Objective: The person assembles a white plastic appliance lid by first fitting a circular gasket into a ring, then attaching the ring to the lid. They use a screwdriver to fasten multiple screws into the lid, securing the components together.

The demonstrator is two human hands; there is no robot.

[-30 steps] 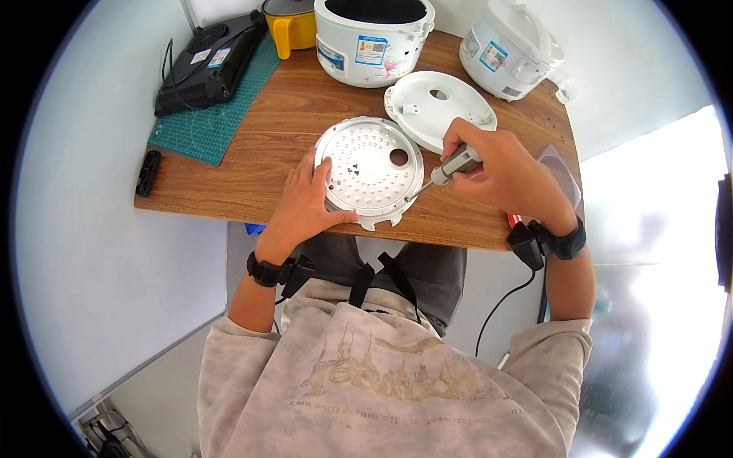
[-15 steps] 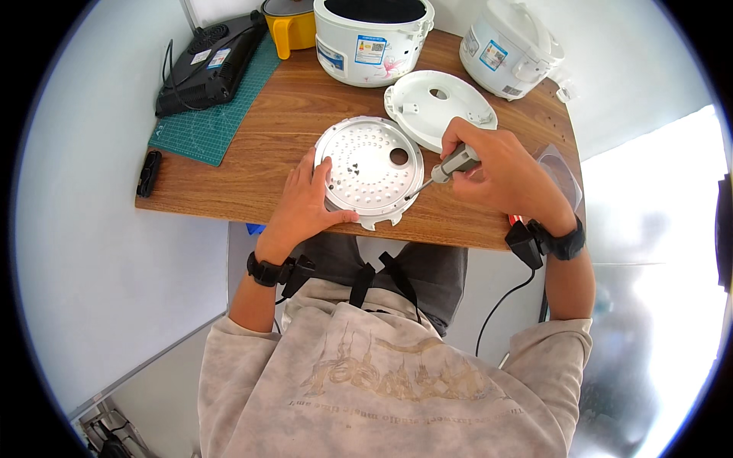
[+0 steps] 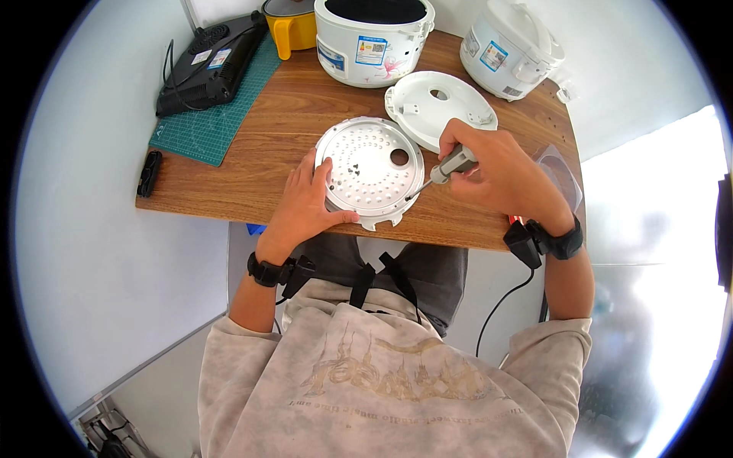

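A round white rice cooker inner lid plate [image 3: 374, 187], dimpled and with one dark hole, lies near the table's front edge. My left hand [image 3: 305, 195] grips its left rim, thumb along the front edge and fingers over the top. In my right hand [image 3: 496, 168] is a grey screwdriver [image 3: 456, 162], held tilted, its tip on a dark screw spot at the plate's right front rim. Several small dark screws [image 3: 353, 169] rest loose on the plate. Behind it, a white outer lid shell [image 3: 450, 114] lies with its hollow side up.
At the back stand a white rice cooker body [image 3: 374, 53], a second white cooker [image 3: 508, 49] with its lid on, and a yellow pot [image 3: 294, 32]. A black device [image 3: 214, 69] sits on a green cutting mat [image 3: 221, 126] at left. A clear plastic piece [image 3: 561, 172] lies beyond my right wrist.
My right hand has turned or shifted very slightly with the screwdriver, whose tip stays at the same rim spot. My left hand and the plate hold still.
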